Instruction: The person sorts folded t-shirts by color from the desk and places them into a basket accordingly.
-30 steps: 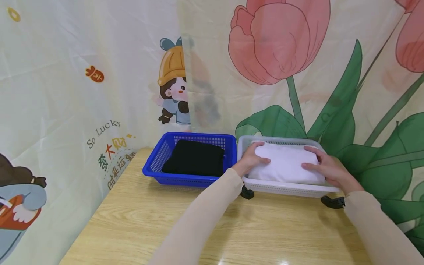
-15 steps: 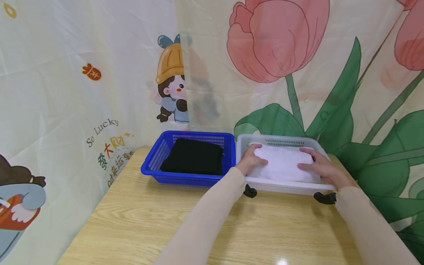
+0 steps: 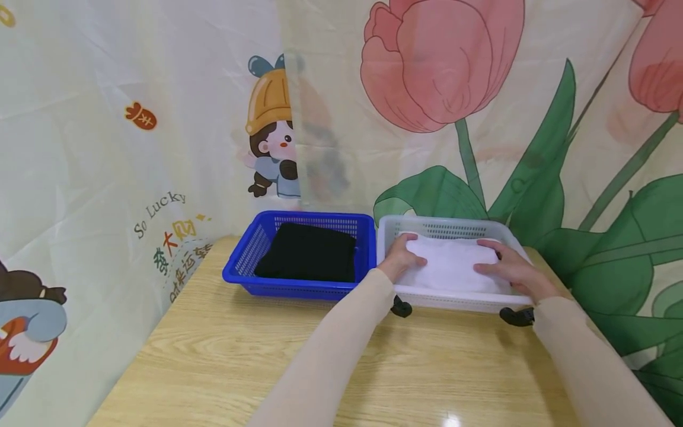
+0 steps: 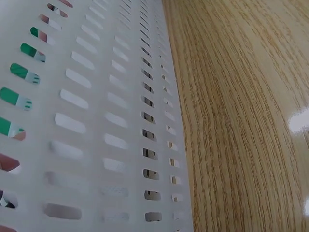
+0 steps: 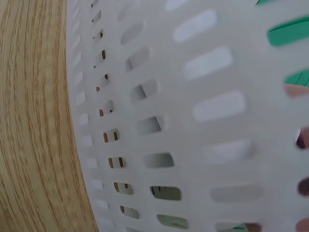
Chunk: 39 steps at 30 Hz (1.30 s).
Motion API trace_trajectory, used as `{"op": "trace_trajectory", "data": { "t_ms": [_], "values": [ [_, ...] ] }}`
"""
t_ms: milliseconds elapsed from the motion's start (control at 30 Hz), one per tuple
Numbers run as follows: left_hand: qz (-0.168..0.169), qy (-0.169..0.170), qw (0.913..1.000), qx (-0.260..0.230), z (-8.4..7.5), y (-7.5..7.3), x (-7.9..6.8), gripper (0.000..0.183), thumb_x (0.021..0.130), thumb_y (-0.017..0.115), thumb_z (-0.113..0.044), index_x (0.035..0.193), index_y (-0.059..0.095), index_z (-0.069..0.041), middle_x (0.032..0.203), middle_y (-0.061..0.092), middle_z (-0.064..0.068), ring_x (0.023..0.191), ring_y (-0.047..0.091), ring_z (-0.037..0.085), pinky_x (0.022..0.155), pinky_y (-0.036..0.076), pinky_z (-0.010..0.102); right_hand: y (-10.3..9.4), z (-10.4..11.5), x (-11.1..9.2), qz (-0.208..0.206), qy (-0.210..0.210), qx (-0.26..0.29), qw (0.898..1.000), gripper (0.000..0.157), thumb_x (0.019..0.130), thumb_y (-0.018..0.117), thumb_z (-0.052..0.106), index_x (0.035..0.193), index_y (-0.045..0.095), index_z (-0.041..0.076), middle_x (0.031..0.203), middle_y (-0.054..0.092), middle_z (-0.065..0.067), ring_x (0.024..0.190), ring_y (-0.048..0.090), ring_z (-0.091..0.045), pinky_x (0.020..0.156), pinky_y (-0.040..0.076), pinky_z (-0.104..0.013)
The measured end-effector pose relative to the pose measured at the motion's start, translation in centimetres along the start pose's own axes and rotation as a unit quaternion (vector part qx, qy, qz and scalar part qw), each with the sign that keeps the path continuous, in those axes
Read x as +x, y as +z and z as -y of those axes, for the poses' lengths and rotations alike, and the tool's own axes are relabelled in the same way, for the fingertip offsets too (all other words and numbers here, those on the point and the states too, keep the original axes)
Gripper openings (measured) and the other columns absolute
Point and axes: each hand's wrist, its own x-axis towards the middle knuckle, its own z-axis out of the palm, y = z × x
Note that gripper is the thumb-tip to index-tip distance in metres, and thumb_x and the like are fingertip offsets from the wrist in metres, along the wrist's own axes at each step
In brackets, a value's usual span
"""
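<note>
A folded white cloth [image 3: 450, 264] lies within the white plastic basket [image 3: 453, 300] on the right in the head view. At its left end my left hand [image 3: 397, 259] grips it, thumb on top. Opposite, my right hand [image 3: 513, 268] holds the right end, thumb and forefinger spread over its upper face. The other fingers are mostly hidden behind the cloth's ends. Both wrist views look at the slotted outer wall of the basket, seen in the left wrist view as a pale wall [image 4: 94, 145]; bits of fingers show through the slots in each.
A blue basket [image 3: 293, 289] stands left of the white one, with a folded black cloth [image 3: 306, 252] inside. Both are near the back of the wooden table [image 3: 416, 367]. Behind hangs a printed curtain [image 3: 341, 107]. Black wrist mounts [image 3: 401, 307] hang before the white basket.
Both hands have lowered the white cloth a little deeper into the white basket, its right end dropping inside the rim. The head view has shifted slightly; the blue basket stays put.
</note>
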Motion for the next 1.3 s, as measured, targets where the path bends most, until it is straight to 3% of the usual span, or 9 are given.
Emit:
{"op": "trace_trajectory", "data": {
  "t_ms": [133,633,833,1033,1300],
  "values": [
    [0.001,-0.006,1.0,-0.006,0.1,-0.1,0.0,0.072,0.078,0.086,0.011,0.142,0.063,-0.015,0.144,0.062,0.011,0.125,0.06,0.029,0.114,0.045,0.044,0.0,0.0,0.1,0.002,0.005,-0.002,1.0,0.091,0.101,0.075,0.023,0.169,0.017,0.005,0.17,0.006,-0.037,0.15,0.017,-0.058,0.119,0.015,-0.078],
    [-0.003,-0.065,0.9967,0.05,0.0,0.3,-0.2,0.068,0.086,0.087,-0.001,0.144,0.061,-0.024,0.14,0.061,0.008,0.123,0.059,0.027,0.111,0.048,0.047,0.3,0.0,0.0,0.017,0.015,-0.036,0.999,0.092,0.1,0.077,0.027,0.167,0.02,0.001,0.167,0.008,-0.04,0.142,0.023,-0.058,0.117,0.018,-0.08],
    [-0.011,-0.064,0.9967,0.049,-0.2,0.2,-0.5,0.067,0.086,0.087,-0.001,0.144,0.062,-0.023,0.141,0.061,0.008,0.124,0.059,0.027,0.111,0.047,0.046,0.4,-0.1,-0.1,0.02,0.014,-0.057,0.998,0.091,0.1,0.076,0.029,0.166,0.02,-0.001,0.167,0.007,-0.042,0.139,0.025,-0.058,0.116,0.02,-0.079],
    [-0.015,-0.049,0.9982,0.029,0.0,0.2,-0.5,0.07,0.083,0.087,0.004,0.144,0.061,-0.019,0.142,0.062,0.01,0.123,0.06,0.027,0.111,0.047,0.044,0.5,0.2,-0.4,0.022,0.013,-0.088,0.996,0.092,0.1,0.074,0.034,0.164,0.021,-0.005,0.166,0.008,-0.043,0.147,0.018,-0.061,0.117,0.015,-0.08],
    [0.025,-0.021,0.9993,0.016,-0.7,-0.7,-1.0,0.078,0.086,0.086,0.002,0.152,0.052,-0.02,0.154,0.053,0.009,0.124,0.061,0.027,0.11,0.05,0.042,0.0,1.9,-1.7,0.044,0.012,-0.148,0.988,0.089,0.102,0.071,0.037,0.161,0.022,-0.008,0.163,0.011,-0.046,0.148,0.017,-0.065,0.117,0.017,-0.08]
  ]
}}
